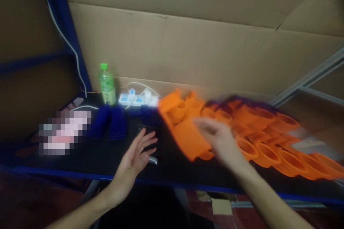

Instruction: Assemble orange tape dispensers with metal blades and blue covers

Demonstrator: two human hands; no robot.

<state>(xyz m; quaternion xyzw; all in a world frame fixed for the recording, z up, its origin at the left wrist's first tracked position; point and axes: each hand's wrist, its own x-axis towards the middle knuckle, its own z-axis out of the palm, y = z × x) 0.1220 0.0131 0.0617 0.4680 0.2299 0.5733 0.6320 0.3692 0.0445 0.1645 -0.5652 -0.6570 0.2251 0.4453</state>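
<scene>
My left hand [135,155] hangs over the dark tabletop with its fingers spread and nothing in them. On the other side, my right hand [221,141] is smeared by motion. Its bent fingers close on the edge of a broad orange piece [185,134], which looks tilted up. What the piece is cannot be made out. Behind and to the right of that hand lie several orange tube-like pieces [290,161] in rows, their round open ends facing me. A small shiny strip [153,160] lies just beyond my left fingertips.
Two dark blue flat pieces [117,123] lie left of centre. Behind them stand a green-capped bottle [106,86] and a white power strip [138,100] with plugs and cables. A pixelated pinkish item [67,132] lies far left. Cardboard [172,46] walls the back; the table's blue edge [88,176] runs in front.
</scene>
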